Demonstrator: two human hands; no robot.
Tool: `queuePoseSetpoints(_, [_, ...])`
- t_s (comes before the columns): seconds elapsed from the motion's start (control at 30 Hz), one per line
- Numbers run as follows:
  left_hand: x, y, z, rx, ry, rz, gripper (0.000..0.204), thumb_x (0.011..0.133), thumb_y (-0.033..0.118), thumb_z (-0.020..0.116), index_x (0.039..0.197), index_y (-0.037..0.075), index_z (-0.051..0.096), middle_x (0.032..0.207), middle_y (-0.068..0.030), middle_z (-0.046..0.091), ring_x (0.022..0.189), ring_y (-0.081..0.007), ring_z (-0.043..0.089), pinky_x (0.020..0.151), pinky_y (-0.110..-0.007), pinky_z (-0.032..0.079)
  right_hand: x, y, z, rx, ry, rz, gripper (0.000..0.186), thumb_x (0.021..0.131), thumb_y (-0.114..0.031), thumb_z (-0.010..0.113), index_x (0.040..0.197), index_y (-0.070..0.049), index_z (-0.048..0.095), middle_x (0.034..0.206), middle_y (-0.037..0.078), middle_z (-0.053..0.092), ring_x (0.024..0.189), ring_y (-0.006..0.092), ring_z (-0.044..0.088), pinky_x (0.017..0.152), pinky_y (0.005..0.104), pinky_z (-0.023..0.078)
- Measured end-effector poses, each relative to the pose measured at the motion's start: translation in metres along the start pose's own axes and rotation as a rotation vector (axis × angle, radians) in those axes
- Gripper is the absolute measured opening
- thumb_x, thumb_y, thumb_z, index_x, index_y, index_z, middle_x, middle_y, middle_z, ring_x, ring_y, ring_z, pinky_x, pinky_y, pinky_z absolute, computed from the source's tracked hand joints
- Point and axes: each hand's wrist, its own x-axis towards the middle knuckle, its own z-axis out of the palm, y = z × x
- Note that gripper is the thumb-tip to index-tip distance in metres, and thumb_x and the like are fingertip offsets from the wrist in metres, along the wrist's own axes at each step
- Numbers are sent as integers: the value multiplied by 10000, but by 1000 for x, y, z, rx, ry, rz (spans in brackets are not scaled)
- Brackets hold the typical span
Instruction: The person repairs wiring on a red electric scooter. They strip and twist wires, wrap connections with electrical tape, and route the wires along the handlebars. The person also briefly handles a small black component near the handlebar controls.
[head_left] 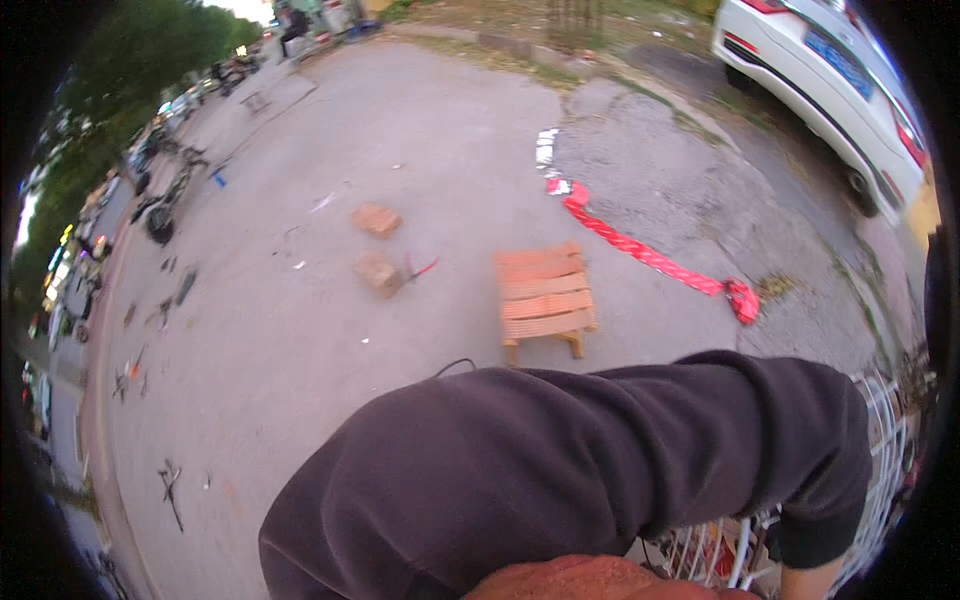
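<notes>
A dark-sleeved arm, which looks like my left, spans the lower part of the head view and bends down at the right. Only a bit of bare skin at the wrist of my left hand (812, 581) shows below the cuff; its fingers lie past the lower edge. That wrist is beside a white wire basket (885, 478), partly covered by the sleeve. Something red (716, 560) shows among the basket's wires, too little of it to name. My right hand is out of sight.
A slatted wooden stool (545, 295) stands ahead on the pavement. Left of it lie two brownish blocks (377, 219). A red strip (640, 250) runs along the ground at the right. Farther off are a white car (810, 95) and parked motorbikes (165, 200).
</notes>
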Motion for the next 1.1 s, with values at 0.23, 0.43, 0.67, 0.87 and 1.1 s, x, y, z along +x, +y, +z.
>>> queuePoseSetpoints(0.23, [23, 44, 42, -169, -180, 138, 431, 849, 407, 824, 1066, 38, 778, 1001, -144, 772, 918, -233, 700, 827, -380, 536, -50, -80, -48, 46, 366, 28, 304, 991, -141, 660, 1236, 40, 663, 1174, 106, 677, 993, 181, 658, 859, 324, 544])
queuePoseSetpoints(0.43, [4, 71, 32, -186, -279, 37, 329, 915, 278, 778, 1055, -11, 708, 928, -71, 719, 868, -138, 649, 774, -346, 532, -94, -121, -50, 90, 518, 13, 296, 986, -117, 664, 1241, 34, 664, 1177, 91, 676, 985, 165, 660, 843, 312, 551])
queuePoseSetpoints(0.67, [-10, 82, 27, -351, -280, -181, 231, 880, 3, 616, 1091, -52, 692, 1052, -45, 638, 1057, -129, 634, 947, -301, 503, -90, -113, -33, 43, 557, -10, 254, 985, -117, 685, 1189, 33, 672, 1106, 44, 660, 938, 98, 630, 796, 253, 546])
queuePoseSetpoints(0.87, [-1, 78, 42, -505, -239, -218, 191, 889, -95, 559, 1040, -28, 654, 1022, -29, 690, 963, -103, 645, 867, -273, 523, -81, -117, -34, -149, 623, -134, 189, 949, -83, 705, 1088, 44, 692, 1101, 81, 610, 1006, 144, 615, 860, 284, 519])
queuePoseSetpoints(1.1, [7, 61, 43, -420, -287, -15, 377, 903, -8, 678, 1277, -4, 633, 1093, -38, 699, 961, -92, 624, 773, -280, 530, -70, -141, -26, -519, 674, -98, 217, 947, -119, 738, 1136, -11, 733, 1274, 125, 613, 1067, 202, 671, 760, 303, 586])
